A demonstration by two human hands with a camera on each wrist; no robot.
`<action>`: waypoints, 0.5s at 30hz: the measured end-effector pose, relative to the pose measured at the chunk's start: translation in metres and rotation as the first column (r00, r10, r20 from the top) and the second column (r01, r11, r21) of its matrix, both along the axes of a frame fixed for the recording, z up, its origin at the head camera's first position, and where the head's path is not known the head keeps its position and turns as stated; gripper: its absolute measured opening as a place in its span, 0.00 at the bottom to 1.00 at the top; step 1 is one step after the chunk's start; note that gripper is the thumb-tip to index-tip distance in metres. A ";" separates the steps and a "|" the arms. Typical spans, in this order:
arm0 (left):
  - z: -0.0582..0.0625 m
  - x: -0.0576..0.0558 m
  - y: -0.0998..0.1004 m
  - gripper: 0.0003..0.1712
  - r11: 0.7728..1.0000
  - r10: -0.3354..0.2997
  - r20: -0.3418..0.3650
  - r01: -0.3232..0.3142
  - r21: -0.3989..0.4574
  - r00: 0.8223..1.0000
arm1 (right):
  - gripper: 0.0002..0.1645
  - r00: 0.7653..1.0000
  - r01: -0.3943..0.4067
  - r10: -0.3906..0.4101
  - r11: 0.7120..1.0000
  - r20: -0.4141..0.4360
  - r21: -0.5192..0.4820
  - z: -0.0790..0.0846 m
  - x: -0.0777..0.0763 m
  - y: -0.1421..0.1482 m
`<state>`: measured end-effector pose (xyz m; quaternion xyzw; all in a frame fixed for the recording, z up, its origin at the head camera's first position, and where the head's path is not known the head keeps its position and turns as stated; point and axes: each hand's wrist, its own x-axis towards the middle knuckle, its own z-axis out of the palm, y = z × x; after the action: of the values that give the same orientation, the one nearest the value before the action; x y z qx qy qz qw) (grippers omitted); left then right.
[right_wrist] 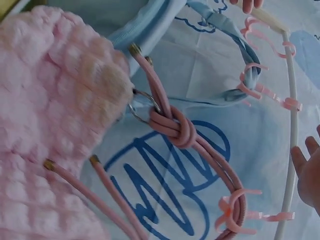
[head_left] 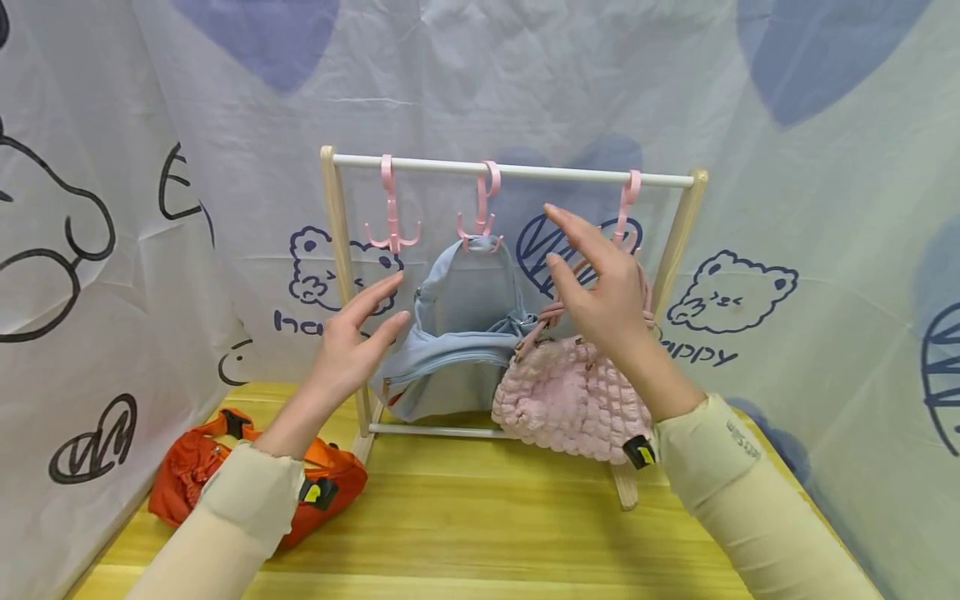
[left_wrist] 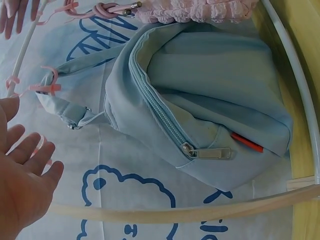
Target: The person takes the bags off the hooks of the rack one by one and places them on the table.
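My left hand [head_left: 345,348] is raised in front of the rack's left side with fingers extended, holding nothing. Beyond it, a light blue bag [head_left: 444,375] hangs by its strap from the middle pink hook [head_left: 482,200]. Its zipper pull [left_wrist: 215,153] and red tag [left_wrist: 247,142] show in the left wrist view. My right hand [head_left: 606,293], also with nothing in it, overlaps the handle of a puffy pink bag [head_left: 558,396] in the head view. That bag's knotted cord handle [right_wrist: 172,127] hangs on the right pink hook [right_wrist: 232,214].
A wooden-ended rack with a white rod [head_left: 555,172] stands on the yellow wood table [head_left: 480,508]. At its left, a pink hook [head_left: 392,217] carries no bag. An orange waist bag [head_left: 176,475] lies on the table at left, partly behind my left forearm. Printed cloth [head_left: 480,75] surrounds the table.
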<state>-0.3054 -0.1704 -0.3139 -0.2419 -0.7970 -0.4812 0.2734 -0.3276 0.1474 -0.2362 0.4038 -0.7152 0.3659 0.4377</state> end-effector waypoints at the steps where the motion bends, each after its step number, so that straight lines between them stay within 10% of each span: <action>1: 0.001 -0.001 0.001 0.29 1.000 -0.002 -0.002 0.002 -0.002 1.000 | 0.28 1.000 0.010 -0.010 1.000 -0.021 0.011 0.004 -0.002 -0.001; 15: 0.006 -0.025 0.022 0.29 0.999 -0.027 -0.032 0.028 0.027 0.999 | 0.30 0.991 0.023 -0.002 0.988 -0.137 0.153 0.047 -0.040 -0.005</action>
<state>-0.3306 -0.1483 -0.3075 -0.2567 -0.7825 -0.4918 0.2827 -0.3677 0.1423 -0.1888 0.4560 -0.7124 0.2783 0.4551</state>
